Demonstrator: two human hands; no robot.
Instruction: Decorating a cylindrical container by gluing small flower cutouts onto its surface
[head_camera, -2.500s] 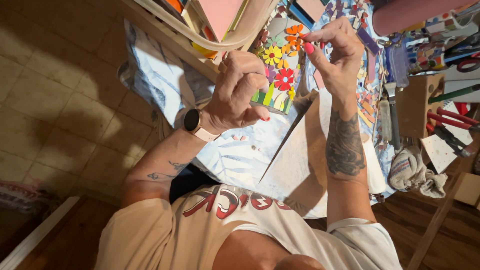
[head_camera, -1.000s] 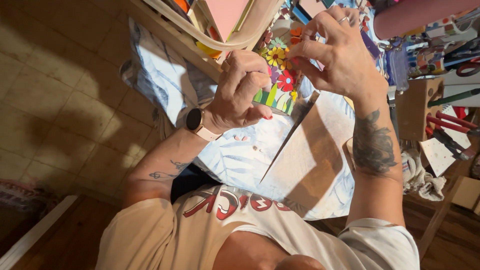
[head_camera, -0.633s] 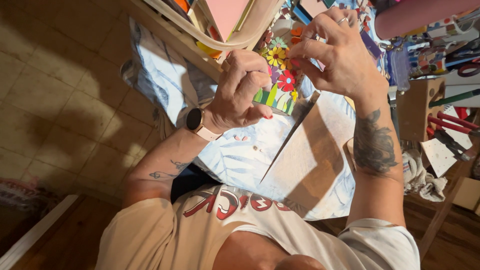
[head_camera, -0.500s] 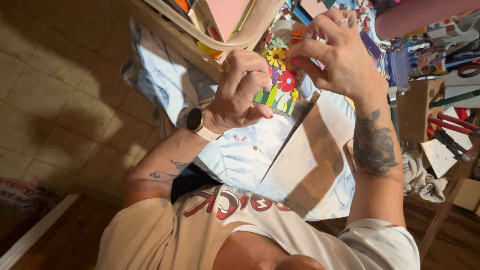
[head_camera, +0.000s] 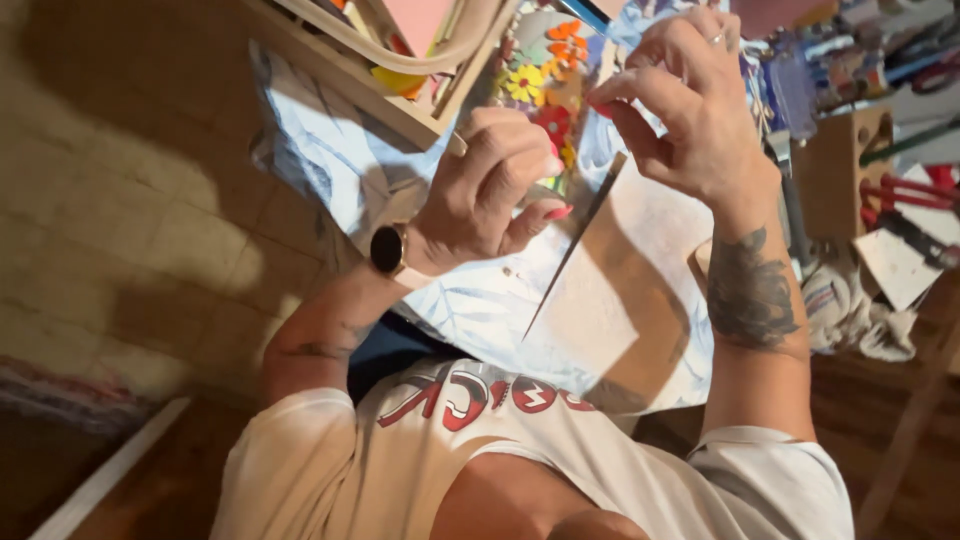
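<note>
Both hands, left and right, are curling half-closed just above the flower mosaic; whether either is pinching anything cannot be told.

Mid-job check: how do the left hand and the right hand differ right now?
The left hand is curled in a loose fist; the right hand pinches its fingertips together. The left wrist wears a dark watch; the right hand has a ring and a forearm tattoo. The left hand sits lower in view. Both have painted nails and hover by the colourful flower piece.
</note>
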